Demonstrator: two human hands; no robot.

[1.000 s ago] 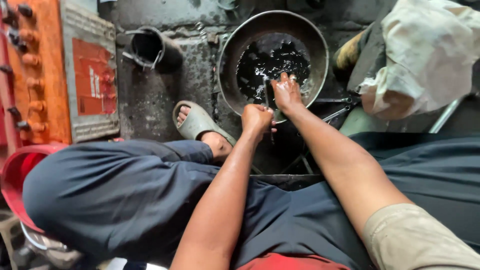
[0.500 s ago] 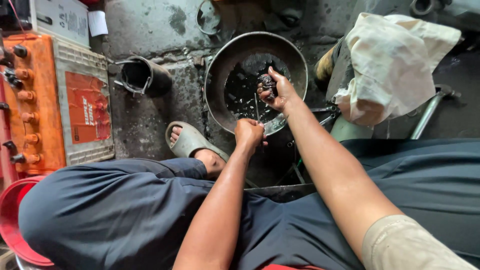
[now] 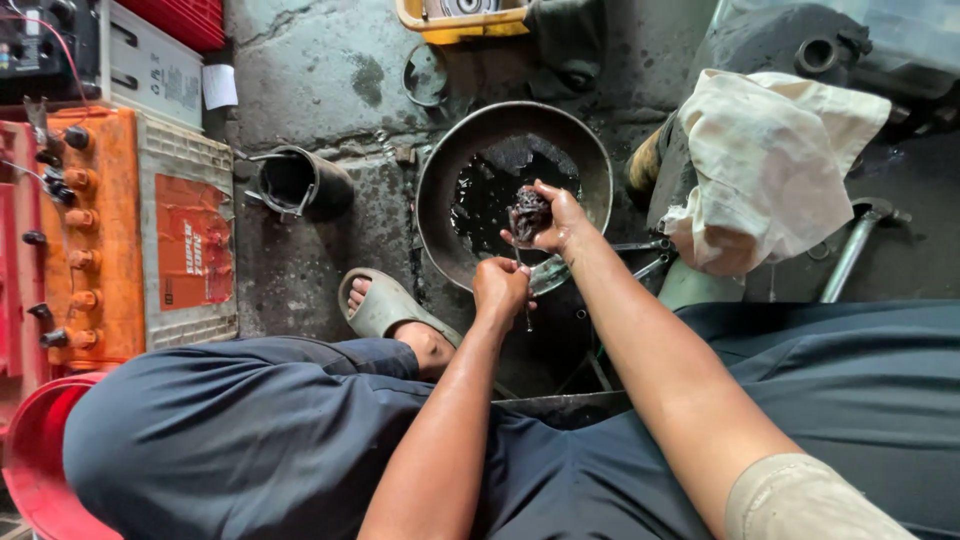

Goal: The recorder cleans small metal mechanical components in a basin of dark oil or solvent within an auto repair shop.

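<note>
My right hand (image 3: 556,222) holds a small, dark, greasy metal part (image 3: 529,212) above a round metal pan (image 3: 590,160) that contains black oily liquid. My left hand (image 3: 500,288) is closed around a thin tool (image 3: 523,300), whose tip points up at the greasy part. Both hands hover over the near rim of the pan. I sit low, with my knees in dark trousers on either side and my foot in a grey sandal (image 3: 385,305) beside the pan.
An orange battery (image 3: 120,235) stands at the left, a black cup (image 3: 295,182) beside it. A dirty white cloth (image 3: 765,165) lies over an object at the right. A red tub (image 3: 30,455) is at the lower left, a yellow container (image 3: 460,15) at the top.
My right hand lifted the greasy part out of the oily liquid and now holds it above the pan. My left hand brought the thin tool up to it.
</note>
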